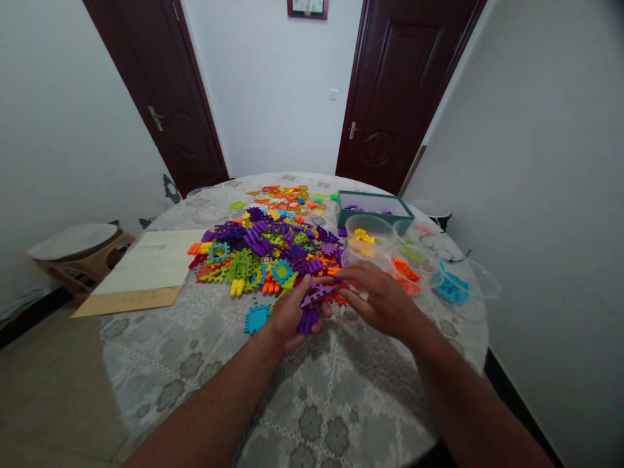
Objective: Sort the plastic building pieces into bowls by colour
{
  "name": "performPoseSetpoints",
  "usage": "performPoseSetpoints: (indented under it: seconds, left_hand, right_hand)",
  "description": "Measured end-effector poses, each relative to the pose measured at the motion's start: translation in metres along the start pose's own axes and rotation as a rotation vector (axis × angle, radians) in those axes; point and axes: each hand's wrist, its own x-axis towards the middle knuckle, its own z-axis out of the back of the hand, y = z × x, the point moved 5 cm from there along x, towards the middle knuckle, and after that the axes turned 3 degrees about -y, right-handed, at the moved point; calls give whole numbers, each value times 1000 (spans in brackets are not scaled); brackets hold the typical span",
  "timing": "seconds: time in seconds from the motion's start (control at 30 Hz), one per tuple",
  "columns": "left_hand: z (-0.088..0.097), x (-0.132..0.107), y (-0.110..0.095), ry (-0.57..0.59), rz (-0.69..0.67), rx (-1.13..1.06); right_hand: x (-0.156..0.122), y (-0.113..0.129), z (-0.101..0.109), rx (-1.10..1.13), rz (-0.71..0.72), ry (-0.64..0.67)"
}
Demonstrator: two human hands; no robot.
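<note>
Over the near side of the pile, my left hand (291, 313) is closed around several purple plastic building pieces. A flat notched purple piece (319, 294) lies on top, under the thumb. Below it, a ribbed purple piece (308, 320) shows between the fingers. From the right, my right hand (377, 296) reaches in, its fingertips closed at the right edge of the flat piece. A blue square piece (257, 319) lies on the table left of my left hand. Mixed interlocking pieces (273, 247) in purple, green, orange and blue are heaped just beyond both hands.
The round table (312, 416) has a patterned cloth. At right stand a green box (375, 203) with purple pieces and clear tubs holding yellow pieces (363, 236), orange pieces (406, 276) and blue pieces (451, 287). A paper sheet (151, 263) lies left; a stool (78, 244) stands beyond.
</note>
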Motion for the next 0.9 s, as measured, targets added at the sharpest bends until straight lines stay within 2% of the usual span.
performPoseSetpoints:
  seconds: [0.1, 0.2, 0.27, 0.33, 0.43, 0.53, 0.63, 0.7, 0.8, 0.87, 0.9]
  left_hand:
    - [-1, -2, 4, -19, -7, 51]
    - [0, -2, 7, -24, 11, 108]
    - [0, -2, 8, -21, 38, 112]
    - [-1, -2, 8, -7, 83, 70]
    - [-2, -2, 4, 5, 122, 0]
    - [-1, -4, -1, -16, 92, -33]
    - [-2, -7, -6, -6, 13, -69]
    - [-4, -9, -9, 16, -47, -77]
    - [-5, -9, -10, 26, -110, -25]
    - [-4, -9, -11, 9, -139, 29]
    - [-4, -9, -12, -4, -149, 56]
  right_hand:
    - [-1, 20, -24, 74, 32, 100]
    - [-5, 17, -36, 27, 15, 101]
    - [-5, 13, -37, 11, 22, 100]
    - [-5, 9, -31, 7, 5, 85]
    - [-2, -2, -11, -17, -121, 52]
    - [4, -24, 7, -13, -238, 169]
    - [23, -61, 21, 6, -312, 238]
    - [42, -97, 31, 16, -449, 155]
    - [67, -151, 47, 86, -701, -166]
    - [76, -172, 52, 152, -789, -362]
    - [78, -177, 52, 172, -807, -418]
